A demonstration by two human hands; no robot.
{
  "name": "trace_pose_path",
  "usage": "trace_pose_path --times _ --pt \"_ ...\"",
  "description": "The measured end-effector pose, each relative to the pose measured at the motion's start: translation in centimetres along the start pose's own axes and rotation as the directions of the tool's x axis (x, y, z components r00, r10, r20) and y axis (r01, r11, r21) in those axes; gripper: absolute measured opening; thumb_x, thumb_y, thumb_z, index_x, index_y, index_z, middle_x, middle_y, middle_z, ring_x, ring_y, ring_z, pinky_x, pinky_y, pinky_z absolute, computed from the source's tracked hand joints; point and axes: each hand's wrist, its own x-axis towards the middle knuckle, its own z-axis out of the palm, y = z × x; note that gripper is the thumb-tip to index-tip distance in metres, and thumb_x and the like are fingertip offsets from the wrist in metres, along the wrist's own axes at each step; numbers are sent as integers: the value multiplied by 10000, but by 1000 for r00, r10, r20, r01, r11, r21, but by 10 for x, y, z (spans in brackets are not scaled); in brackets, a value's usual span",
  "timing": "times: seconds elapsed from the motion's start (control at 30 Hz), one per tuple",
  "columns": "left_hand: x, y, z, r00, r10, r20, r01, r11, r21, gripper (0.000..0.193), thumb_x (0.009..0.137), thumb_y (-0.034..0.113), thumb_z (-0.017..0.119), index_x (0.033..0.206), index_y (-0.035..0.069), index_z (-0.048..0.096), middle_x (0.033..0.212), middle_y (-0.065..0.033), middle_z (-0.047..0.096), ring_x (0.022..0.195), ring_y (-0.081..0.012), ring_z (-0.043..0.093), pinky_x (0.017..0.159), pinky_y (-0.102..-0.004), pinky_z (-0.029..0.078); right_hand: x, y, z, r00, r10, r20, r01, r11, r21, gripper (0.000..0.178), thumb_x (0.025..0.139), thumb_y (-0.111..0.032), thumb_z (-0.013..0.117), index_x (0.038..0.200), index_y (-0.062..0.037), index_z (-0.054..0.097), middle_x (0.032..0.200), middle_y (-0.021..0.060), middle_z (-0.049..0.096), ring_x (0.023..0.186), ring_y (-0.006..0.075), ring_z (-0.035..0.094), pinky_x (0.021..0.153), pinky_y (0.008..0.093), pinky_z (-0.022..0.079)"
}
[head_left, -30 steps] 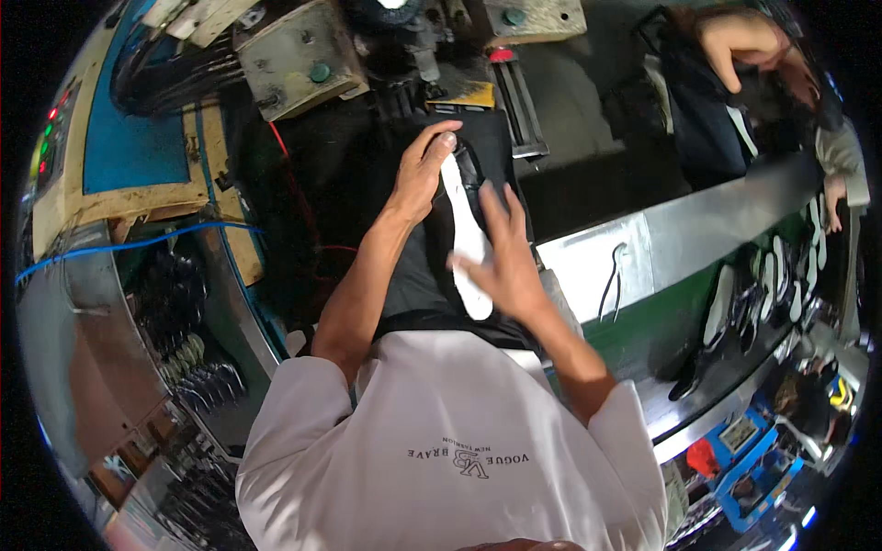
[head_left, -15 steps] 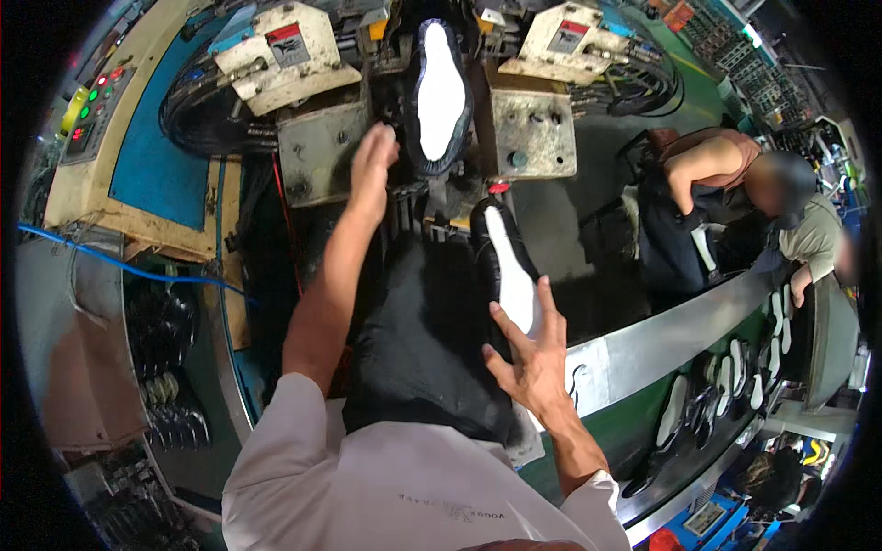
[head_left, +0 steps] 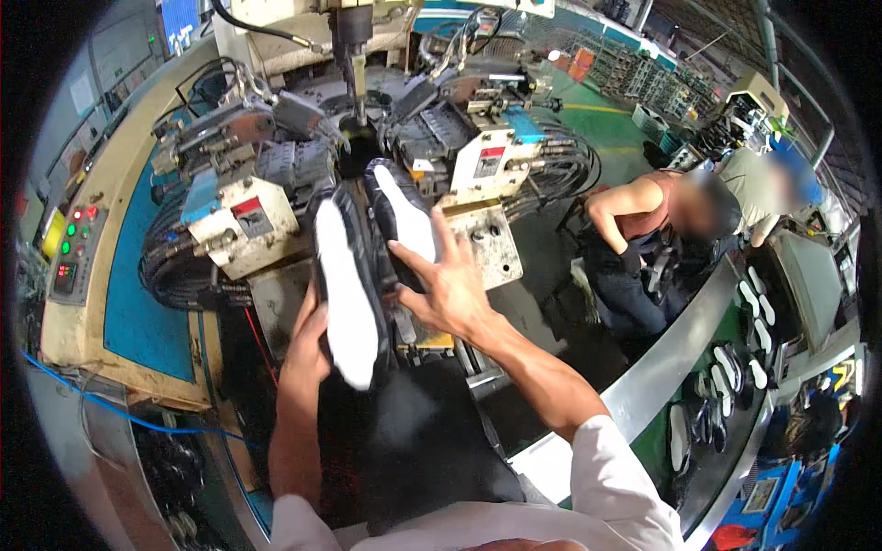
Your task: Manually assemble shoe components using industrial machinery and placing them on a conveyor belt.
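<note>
My left hand is closed around the side of a black shoe upper, held sole side up so that its long white bottom faces me. Close by on the right, my right hand grips a second black shoe upper, also white on the bottom. That one points toward the dark middle of a shoe-lasting machine, between its two side blocks. The right thumb and fingers span its near end. Fingertips of the left hand are partly hidden behind the first upper.
At left stands a control panel with lit buttons, and a blue hose runs below it. On the right, a metal-edged conveyor carries several shoe uppers. Two people sit or stand beyond it.
My left hand has taken the shoe upper off the machine and brought it nearer. My right hand has carried the other upper from my lap up to the machine. The view has tilted upward.
</note>
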Motion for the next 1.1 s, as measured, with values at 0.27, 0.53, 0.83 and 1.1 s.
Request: trace_pose_path --times 0.27,0.53,0.83,1.1 --pt "-187 -25 -14 760 -130 -636 178 984 10 657 1082 379 518 1637 49 399 1507 -178 595 1343 -327 625 1133 -510 515 25 5 69 995 46 -94 -44 999 24 673 861 -341 803 1514 -330 638 1736 358 113 1229 579 507 963 596 588" --pt "-292 -62 -46 861 -306 -407 231 947 -225 653 1056 455 540 1542 21 495 1354 -209 676 1179 -397 697 1003 -570 594 4 -17 85 993 116 -16 -114 989 89 666 865 -335 804 1510 -334 641 1729 360 143 1270 608 489 1039 613 535" --pt "-255 -78 -33 805 -374 -461 192 899 -393 767 1036 591 555 1515 -6 500 1286 -237 705 1084 -392 743 959 -561 625 -8 4 100 948 -222 -231 195 972 -131 844 897 -323 773 1643 -108 442 1689 378 264 1579 556 233 1277 668 205" --pt "-212 -67 2 891 -347 -294 201 881 -429 817 1019 646 536 1508 -8 506 1205 -270 721 949 -410 760 879 -568 634 -12 -4 126 962 -208 -177 186 973 -133 784 907 -264 771 1615 -116 467 1670 344 305 1570 544 244 1262 684 229"
